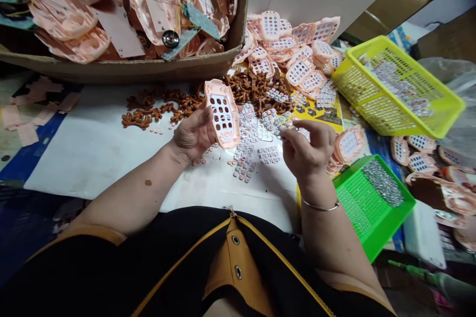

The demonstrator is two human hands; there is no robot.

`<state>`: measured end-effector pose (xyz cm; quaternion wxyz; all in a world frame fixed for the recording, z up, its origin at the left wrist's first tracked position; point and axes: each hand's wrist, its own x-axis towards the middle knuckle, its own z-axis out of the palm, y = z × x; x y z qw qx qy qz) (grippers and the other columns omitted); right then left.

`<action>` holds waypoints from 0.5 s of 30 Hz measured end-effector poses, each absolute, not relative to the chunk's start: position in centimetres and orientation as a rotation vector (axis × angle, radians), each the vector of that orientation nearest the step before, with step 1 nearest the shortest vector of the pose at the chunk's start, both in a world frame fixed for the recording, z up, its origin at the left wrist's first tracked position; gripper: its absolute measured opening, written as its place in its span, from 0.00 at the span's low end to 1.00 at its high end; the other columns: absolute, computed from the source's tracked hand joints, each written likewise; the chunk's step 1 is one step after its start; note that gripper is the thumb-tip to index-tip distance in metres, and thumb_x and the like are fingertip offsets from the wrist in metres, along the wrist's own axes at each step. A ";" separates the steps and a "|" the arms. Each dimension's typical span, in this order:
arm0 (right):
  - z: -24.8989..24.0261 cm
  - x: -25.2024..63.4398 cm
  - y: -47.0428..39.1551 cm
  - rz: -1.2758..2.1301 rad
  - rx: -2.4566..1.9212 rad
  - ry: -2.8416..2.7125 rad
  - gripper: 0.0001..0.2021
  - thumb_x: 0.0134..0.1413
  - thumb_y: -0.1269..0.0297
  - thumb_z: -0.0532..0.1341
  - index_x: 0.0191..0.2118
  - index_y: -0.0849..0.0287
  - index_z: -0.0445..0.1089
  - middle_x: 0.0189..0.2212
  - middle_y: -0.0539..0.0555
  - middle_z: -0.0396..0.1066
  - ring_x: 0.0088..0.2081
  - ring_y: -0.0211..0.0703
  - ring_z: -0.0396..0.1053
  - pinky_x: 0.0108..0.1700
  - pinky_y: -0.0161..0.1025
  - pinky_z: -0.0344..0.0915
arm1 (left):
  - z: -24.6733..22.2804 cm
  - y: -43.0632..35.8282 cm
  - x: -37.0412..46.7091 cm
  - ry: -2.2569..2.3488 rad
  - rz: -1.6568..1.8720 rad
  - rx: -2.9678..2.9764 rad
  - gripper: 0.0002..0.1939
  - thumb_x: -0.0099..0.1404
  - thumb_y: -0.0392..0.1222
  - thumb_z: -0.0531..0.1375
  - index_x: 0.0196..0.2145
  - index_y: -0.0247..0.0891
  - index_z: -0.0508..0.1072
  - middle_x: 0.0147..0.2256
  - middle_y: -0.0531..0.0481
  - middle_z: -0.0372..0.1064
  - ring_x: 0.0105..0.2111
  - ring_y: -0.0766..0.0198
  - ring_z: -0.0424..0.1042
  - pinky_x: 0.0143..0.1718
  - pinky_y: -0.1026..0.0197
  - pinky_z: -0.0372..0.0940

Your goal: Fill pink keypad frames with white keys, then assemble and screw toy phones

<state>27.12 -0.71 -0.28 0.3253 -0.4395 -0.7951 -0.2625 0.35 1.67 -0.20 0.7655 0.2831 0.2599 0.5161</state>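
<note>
My left hand (197, 133) grips a pale pink plastic toy-phone shell (222, 113), tilted upright above the table. Its white inner panel has rows of square holes. My right hand (310, 148) is closed in a pinch to the right of the shell, apart from it. Whatever is between its fingertips is hidden; colourful button pads (284, 121) show right beside them. Below and between my hands lie white button pads (268, 155) and a strip of printed pads (244, 161). Brown plastic pieces (256, 86) are heaped behind the shell.
A cardboard box (148, 70) full of pink shells and circuit boards stands at the back left. More pink shells (297, 52) are piled behind. To the right are a yellow basket (394, 86) of button pads and a green tray (360, 208) with small metal screws.
</note>
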 end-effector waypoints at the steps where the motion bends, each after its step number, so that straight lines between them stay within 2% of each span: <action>1: -0.1 26.9 -1.2 -0.737 -1.059 -2.016 0.08 0.58 0.72 0.62 0.37 0.50 0.73 0.41 0.53 0.70 0.42 0.44 0.66 0.44 0.44 0.64 | -0.1 1.6 0.4 0.546 1.109 0.616 0.34 0.56 0.50 0.67 0.59 0.40 0.69 0.49 0.43 0.77 0.61 0.43 0.68 0.57 0.41 0.68; 8: 1.3 25.0 -2.9 -0.718 -0.858 -1.886 0.09 0.55 0.73 0.64 0.37 0.50 0.71 0.40 0.52 0.66 0.41 0.43 0.66 0.42 0.42 0.70 | 0.1 1.2 0.8 0.428 1.051 0.653 0.45 0.49 0.55 0.72 0.62 0.41 0.67 0.56 0.39 0.73 0.63 0.40 0.66 0.58 0.41 0.68; 15: 1.9 24.0 -4.0 -0.670 -0.824 -1.845 0.10 0.55 0.73 0.64 0.39 0.48 0.70 0.36 0.49 0.66 0.37 0.40 0.69 0.42 0.43 0.72 | -0.1 0.9 0.7 0.432 1.033 0.671 0.45 0.48 0.56 0.73 0.61 0.44 0.67 0.55 0.42 0.74 0.57 0.45 0.73 0.55 0.44 0.70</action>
